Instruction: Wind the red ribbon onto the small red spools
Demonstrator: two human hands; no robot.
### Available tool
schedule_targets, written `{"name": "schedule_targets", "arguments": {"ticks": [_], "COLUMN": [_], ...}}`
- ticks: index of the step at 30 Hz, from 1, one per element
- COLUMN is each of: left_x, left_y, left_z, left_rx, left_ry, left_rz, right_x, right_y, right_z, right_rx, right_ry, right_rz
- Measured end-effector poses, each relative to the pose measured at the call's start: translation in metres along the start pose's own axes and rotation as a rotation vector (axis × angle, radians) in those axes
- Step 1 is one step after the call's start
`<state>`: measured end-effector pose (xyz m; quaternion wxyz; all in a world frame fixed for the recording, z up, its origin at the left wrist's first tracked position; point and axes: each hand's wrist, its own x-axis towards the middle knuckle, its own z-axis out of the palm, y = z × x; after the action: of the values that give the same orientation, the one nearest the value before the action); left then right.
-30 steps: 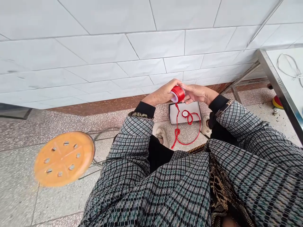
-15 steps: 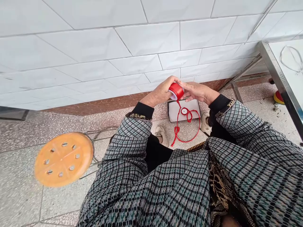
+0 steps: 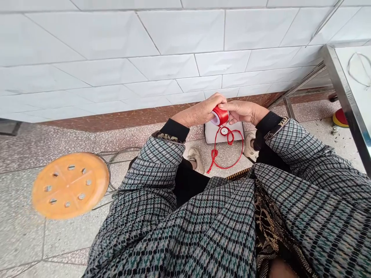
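In the head view a spool of red ribbon [image 3: 220,116] is held between both hands, its white core end turned to the left. My left hand [image 3: 207,110] wraps its fingers over the spool's top and left side. From the right, my right hand [image 3: 242,111] has its thumb at the top of the spool and fingers against its right side. Below the spool a red cord [image 3: 227,167] with knots curves in a loop. A small round white-centred red piece [image 3: 224,131] lies over the pale box [image 3: 211,136] on the floor.
A round orange stool [image 3: 68,185] with holes stands on the floor at the left. At the right is a metal-framed table [image 3: 344,87] with a thin wire loop on it. The tiled wall [image 3: 179,31] rises just beyond my hands. My shoes flank the box.
The view has shifted slightly, so the stool and box appear a little higher and further left. The right thumb has moved across the top of the spool, and the spool is tilted differently.
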<state>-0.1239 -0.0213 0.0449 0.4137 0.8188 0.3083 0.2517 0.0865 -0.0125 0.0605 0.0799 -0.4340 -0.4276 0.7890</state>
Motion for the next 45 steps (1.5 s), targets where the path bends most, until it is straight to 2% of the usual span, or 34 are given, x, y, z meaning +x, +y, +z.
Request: {"name": "schedule_targets", "arguments": {"ticks": [4, 10, 14, 17, 21, 25, 29, 31, 36, 38, 41, 45], "left_x": [0.000, 0.004, 0.005, 0.003, 0.006, 0.011, 0.009, 0.006, 0.000, -0.002, -0.004, -0.005], "left_y": [0.001, 0.003, 0.006, 0.006, -0.001, -0.008, -0.008, -0.008, -0.009, -0.010, -0.010, -0.008], "left_z": [0.005, 0.011, 0.003, -0.002, 0.009, 0.022, 0.021, 0.020, 0.018, 0.019, 0.022, 0.027], "left_rx": [-0.014, 0.029, 0.087, 0.045, -0.017, 0.007, 0.021, 0.011, 0.026, 0.063, 0.067, 0.020], "left_ry": [-0.003, -0.027, 0.022, 0.018, 0.166, 0.264, 0.341, 0.394, 0.483, 0.494, 0.493, 0.556], "left_rz": [0.016, 0.050, 0.053, 0.024, 0.025, 0.086, 0.207, 0.253, 0.282, 0.283, 0.355, 0.426], "right_x": [-0.001, -0.003, -0.006, -0.005, -0.004, -0.006, -0.006, -0.005, -0.001, 0.001, 0.004, 0.004], "right_y": [0.009, 0.012, 0.008, 0.007, 0.009, 0.011, 0.012, 0.012, 0.007, 0.006, 0.008, 0.011], "right_z": [0.001, 0.002, 0.003, 0.005, 0.010, 0.006, -0.007, -0.015, -0.023, -0.020, -0.012, -0.004], "right_rx": [0.088, 0.082, 0.102, 0.128, 0.155, 0.208, 0.169, 0.117, 0.059, 0.067, 0.071, 0.080], "right_ry": [-0.014, -0.013, -0.017, 0.010, 0.040, -0.041, -0.127, -0.093, 0.138, 0.102, -0.028, -0.148], "right_rz": [0.023, 0.080, 0.051, 0.028, 0.031, -0.032, -0.093, -0.129, -0.293, -0.349, -0.387, -0.418]}}
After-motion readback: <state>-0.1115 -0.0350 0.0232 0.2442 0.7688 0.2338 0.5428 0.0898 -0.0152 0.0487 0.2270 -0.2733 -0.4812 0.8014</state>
